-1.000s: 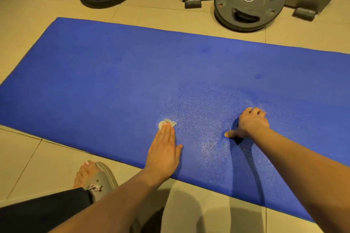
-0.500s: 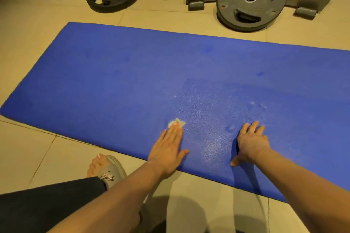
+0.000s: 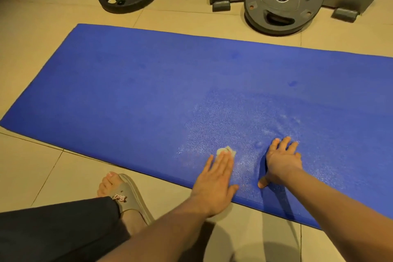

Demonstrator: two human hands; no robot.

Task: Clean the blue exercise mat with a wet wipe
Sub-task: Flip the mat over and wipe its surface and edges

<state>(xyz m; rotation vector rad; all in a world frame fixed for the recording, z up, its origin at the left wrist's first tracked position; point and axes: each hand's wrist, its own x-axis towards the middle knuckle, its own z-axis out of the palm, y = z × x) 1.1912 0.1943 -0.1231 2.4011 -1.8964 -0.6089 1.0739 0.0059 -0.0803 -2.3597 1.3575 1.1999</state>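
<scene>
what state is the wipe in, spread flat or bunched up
Bunched: a small crumpled wet wipe peeks from under the left hand's straight fingers.

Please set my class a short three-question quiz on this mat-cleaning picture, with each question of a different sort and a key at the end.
1. True or false: the left hand presses the wet wipe onto the mat with straight fingers.
2. Where does the mat look wet and shiny?
A. at its far left end
B. around the two hands
C. along its far edge
3. Fill the gap: the right hand, fingers spread, rests on the ___ and holds nothing.

Key: 1 true; 2 B; 3 mat.
</scene>
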